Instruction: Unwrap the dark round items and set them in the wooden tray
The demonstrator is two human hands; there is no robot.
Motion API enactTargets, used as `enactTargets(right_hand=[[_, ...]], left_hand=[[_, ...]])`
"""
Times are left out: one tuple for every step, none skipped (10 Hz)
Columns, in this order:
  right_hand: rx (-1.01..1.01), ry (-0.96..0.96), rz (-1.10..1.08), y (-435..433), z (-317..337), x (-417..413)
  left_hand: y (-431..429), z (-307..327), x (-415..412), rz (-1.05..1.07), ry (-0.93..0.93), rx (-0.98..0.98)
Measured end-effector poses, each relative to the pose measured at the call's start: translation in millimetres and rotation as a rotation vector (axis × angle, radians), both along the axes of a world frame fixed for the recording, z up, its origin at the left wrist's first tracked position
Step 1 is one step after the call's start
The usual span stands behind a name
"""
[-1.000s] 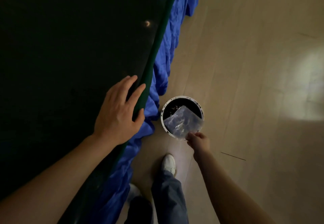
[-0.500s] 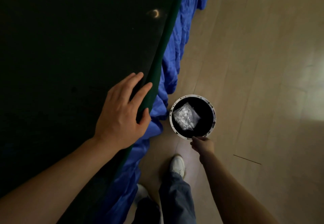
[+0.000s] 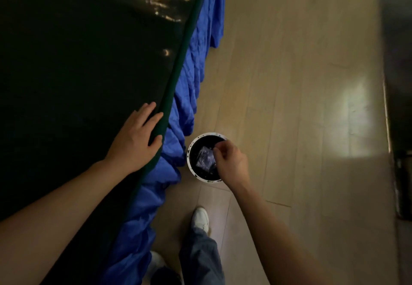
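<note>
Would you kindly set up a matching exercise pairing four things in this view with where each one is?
1. left hand
2. right hand
3. clear wrapper
4. blue cloth

A. inside the bin
B. hanging down the table's side
C. resting on the table edge
D. over the bin's mouth

Pairs: 1-C, 2-D, 3-A, 4-B

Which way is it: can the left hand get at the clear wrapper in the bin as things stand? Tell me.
Probably not without shifting. The left hand rests flat on the table edge, and the right hand hangs over the bin, partly covering the wrapper inside.
</note>
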State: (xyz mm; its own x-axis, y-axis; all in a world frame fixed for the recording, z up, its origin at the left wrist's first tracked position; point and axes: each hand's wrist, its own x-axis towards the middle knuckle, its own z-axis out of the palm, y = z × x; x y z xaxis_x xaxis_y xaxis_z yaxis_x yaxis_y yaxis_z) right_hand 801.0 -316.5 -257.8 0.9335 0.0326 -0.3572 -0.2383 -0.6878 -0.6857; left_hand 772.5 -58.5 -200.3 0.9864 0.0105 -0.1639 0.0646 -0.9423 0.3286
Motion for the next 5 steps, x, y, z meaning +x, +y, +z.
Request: enactTargets(right_hand=[[0.034, -0.102, 0.080, 6, 56, -8], [0.055, -0.190, 0.176, 24, 109, -19], [0.134, -0.286, 0.278, 59, 162, -36], [0.179, -0.416, 0.405, 114, 214, -57], [0.260, -0.523, 0.544, 169, 268, -85]], left_hand=[[-4, 30, -13, -0.008, 0.157, -0.046], [6, 76, -46, 0.052, 0.163, -0.072], [36, 127, -91, 0.218, 0.059, -0.082], [76, 184, -144, 0.399, -0.063, -0.043], [111, 237, -200, 0.546, -0.207, 0.042]])
